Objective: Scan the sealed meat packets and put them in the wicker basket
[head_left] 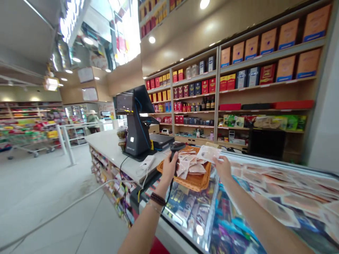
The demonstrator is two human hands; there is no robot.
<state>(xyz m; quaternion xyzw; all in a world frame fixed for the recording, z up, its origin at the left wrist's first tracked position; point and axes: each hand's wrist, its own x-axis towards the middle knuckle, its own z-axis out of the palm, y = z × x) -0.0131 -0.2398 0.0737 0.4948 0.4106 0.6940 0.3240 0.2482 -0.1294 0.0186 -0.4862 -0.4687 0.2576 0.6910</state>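
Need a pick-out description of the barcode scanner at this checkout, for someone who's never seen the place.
Find the black POS terminal on the white checkout counter. Just right of it sits a woven tray of flat packets, and the black handheld barcode scanner is gripped above it in the left hand. Its trailing black cord sets it apart from the pale packet in the right hand.

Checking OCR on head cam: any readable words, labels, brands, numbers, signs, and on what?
Nothing reads clearly.
Black POS terminal stand: short logo, too small to read.
Orange boxes on the shelves: printed labels, too blurred.
Packet in the right hand: print too blurred.
Handheld barcode scanner: no text visible.
Printed sheets under the counter glass: too small.
Lit overhead sign: blown out, unreadable.
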